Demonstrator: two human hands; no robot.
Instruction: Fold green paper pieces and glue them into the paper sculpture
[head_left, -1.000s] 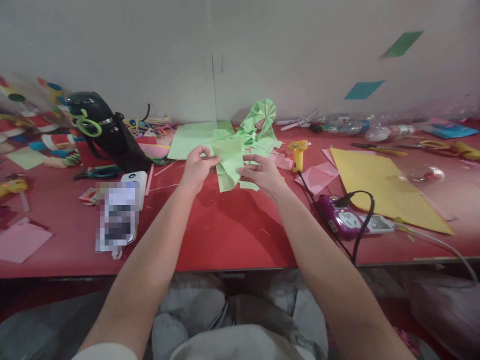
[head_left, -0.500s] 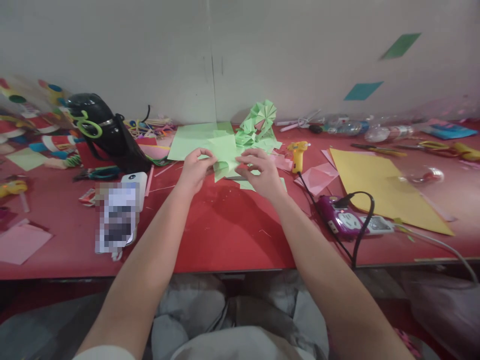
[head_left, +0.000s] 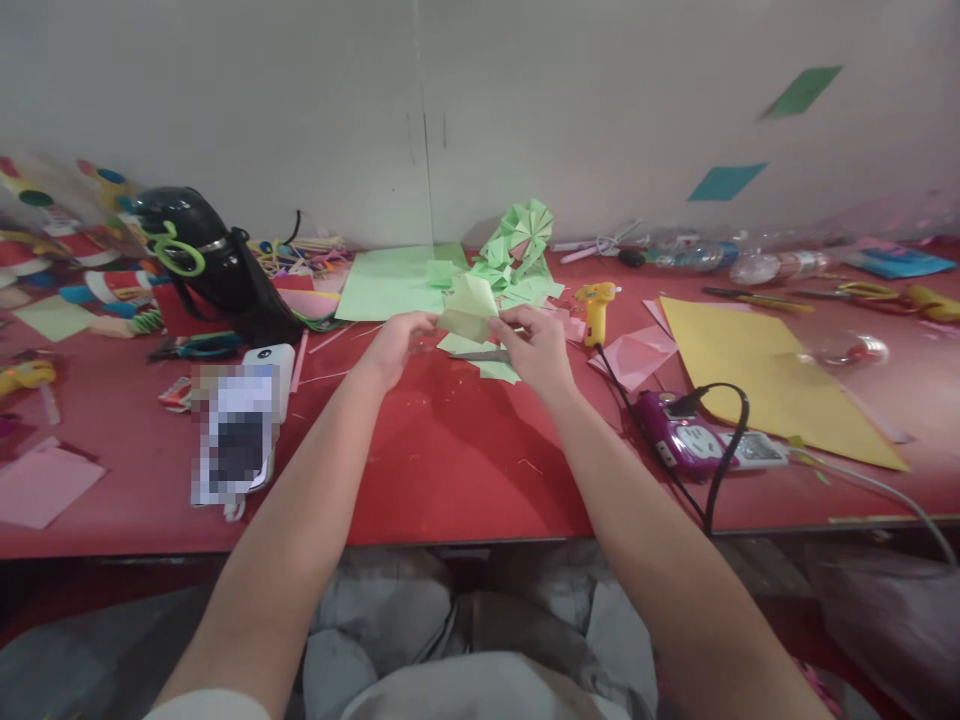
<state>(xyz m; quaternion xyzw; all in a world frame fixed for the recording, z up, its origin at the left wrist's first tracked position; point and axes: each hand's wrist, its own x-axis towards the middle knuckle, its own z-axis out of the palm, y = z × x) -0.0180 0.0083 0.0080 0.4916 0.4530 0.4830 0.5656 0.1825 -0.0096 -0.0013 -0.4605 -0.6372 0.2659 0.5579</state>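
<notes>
A piece of light green paper (head_left: 469, 308), folded or bent with a peaked top, is raised over the middle of the red table (head_left: 457, 450). My right hand (head_left: 538, 350) pinches its right edge between thumb and fingertips. At the paper's left edge are the fingertips of my left hand (head_left: 396, 348), bent and close together; they seem to grip it. More green paper pieces (head_left: 499, 368) lie just below. Behind my hands stand a folded green paper model (head_left: 525, 235) with a fan-like round top and, to its left, a flat green sheet (head_left: 386, 280).
A yellow glue gun (head_left: 596, 310) stands right of my right hand, its black cord running toward a purple power strip (head_left: 682, 440). A yellow sheet (head_left: 757, 370) covers the right side. On the left are a black bottle (head_left: 217, 265) and a phone (head_left: 240, 440).
The green paper has turned and now shows a yellower, folded face instead of a wide flat one. My right hand has shifted slightly right and closed on its edge.
</notes>
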